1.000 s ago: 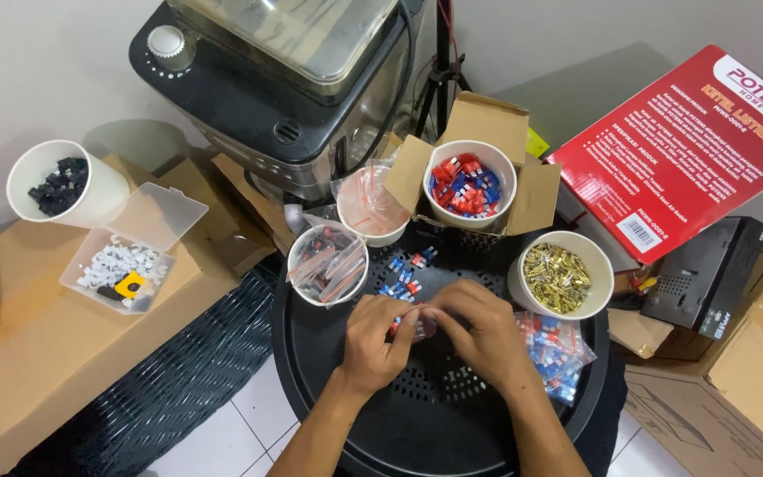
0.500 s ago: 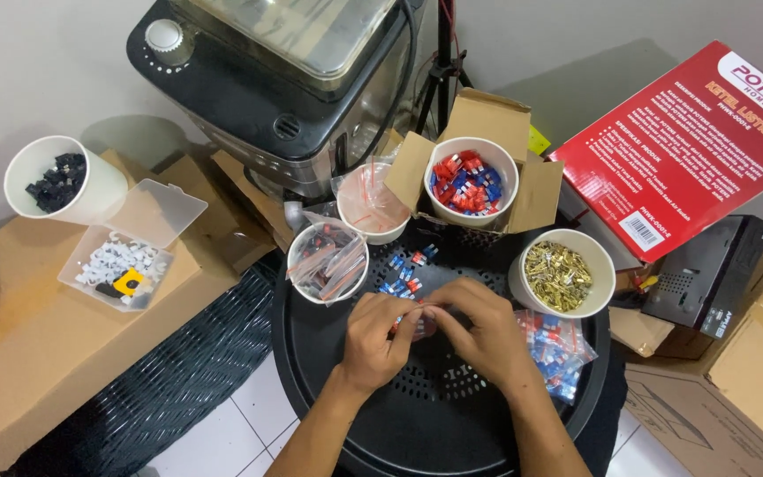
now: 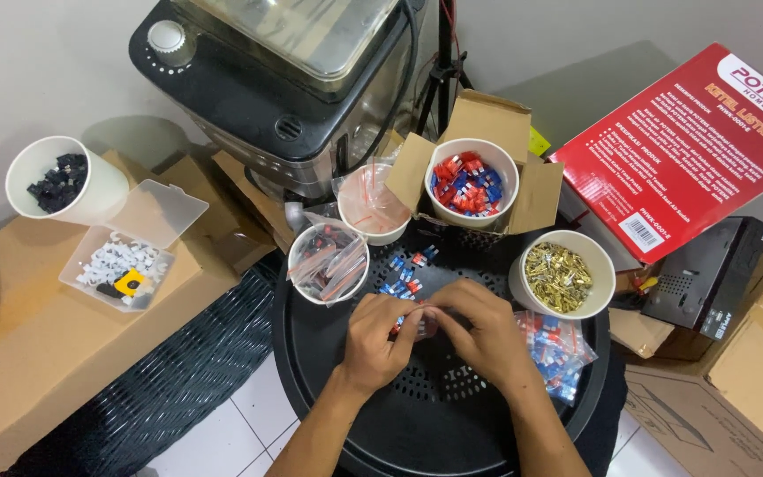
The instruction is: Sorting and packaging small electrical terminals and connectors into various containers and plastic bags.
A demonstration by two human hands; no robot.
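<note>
The left hand [image 3: 380,337] pinches one edge of a small clear bag [image 3: 419,325] of red and blue pieces over the round black tray [image 3: 311,353]; the right hand [image 3: 485,331] grips the other edge. Better to keep the bag level, seal evenly

Red and blue pieces [image 3: 464,184] in a white cup [image 3: 505,161], brass-yellow ones [image 3: 558,276], a red box [image 3: 691,150].

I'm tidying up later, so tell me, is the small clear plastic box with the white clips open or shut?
Open. The clear plastic box has its hinged lid swung back, so the white clips lie uncovered.
</note>
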